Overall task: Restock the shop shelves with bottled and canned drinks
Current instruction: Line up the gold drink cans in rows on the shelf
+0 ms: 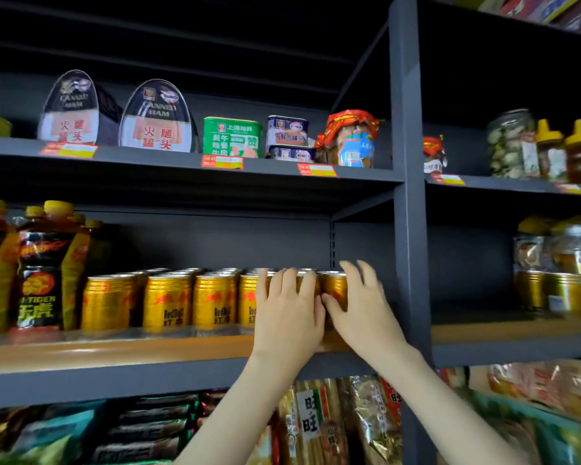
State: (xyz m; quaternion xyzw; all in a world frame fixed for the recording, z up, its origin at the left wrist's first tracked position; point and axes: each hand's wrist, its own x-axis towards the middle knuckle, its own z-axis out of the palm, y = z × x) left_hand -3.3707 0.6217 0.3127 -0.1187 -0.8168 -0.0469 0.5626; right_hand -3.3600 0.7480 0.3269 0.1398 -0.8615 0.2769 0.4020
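Left hand with fingers together, flat against the front gold cans; right hand splayed, thumb touching the end can under its fingertips. Press squarely, flush with the row left of the fingers. Front row: seemingly six; behind, blurred ranks. Farther left: five bottles, by their caps.

Left hand flat, right hand splayed, raised side by side
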